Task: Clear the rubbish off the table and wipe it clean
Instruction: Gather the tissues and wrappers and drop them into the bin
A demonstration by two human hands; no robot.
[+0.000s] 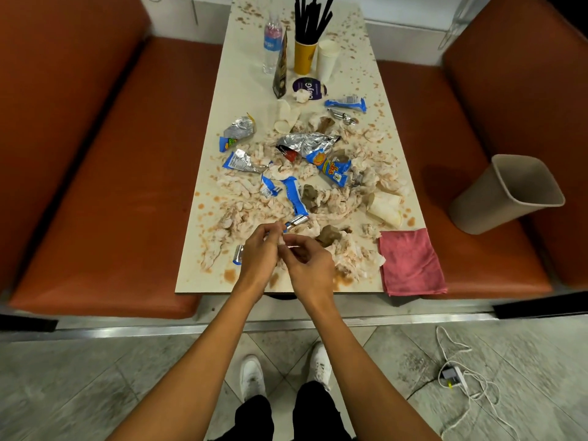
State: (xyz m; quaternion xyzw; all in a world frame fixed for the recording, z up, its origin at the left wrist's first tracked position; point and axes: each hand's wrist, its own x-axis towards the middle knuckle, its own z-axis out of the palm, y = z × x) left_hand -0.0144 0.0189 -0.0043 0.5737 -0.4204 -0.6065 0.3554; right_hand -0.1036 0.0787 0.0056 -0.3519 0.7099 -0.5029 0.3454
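Observation:
A cream table (pixel 241 87) is strewn with stained tissue scraps (pixel 245 214), blue and silver snack wrappers (pixel 296 194) and brown sauce spots. Both my hands meet over the near edge. My left hand (pixel 259 253) pinches a small silver and blue wrapper (pixel 294 221) together with a bit of tissue. My right hand (pixel 308 265) has its fingers curled on a white tissue scrap (pixel 283 245) right beside the left. A folded pink cloth (pixel 410 261) lies at the near right corner. A beige bin (pixel 506 194) leans on the right seat.
At the far end stand a water bottle (pixel 272 43), a yellow cup of black straws (pixel 305 55), white paper cups (pixel 327 58) and a dark pouch (pixel 281 68). Orange bench seats (pixel 105 198) flank the table. A charger and white cable (pixel 453 374) lie on the tiled floor.

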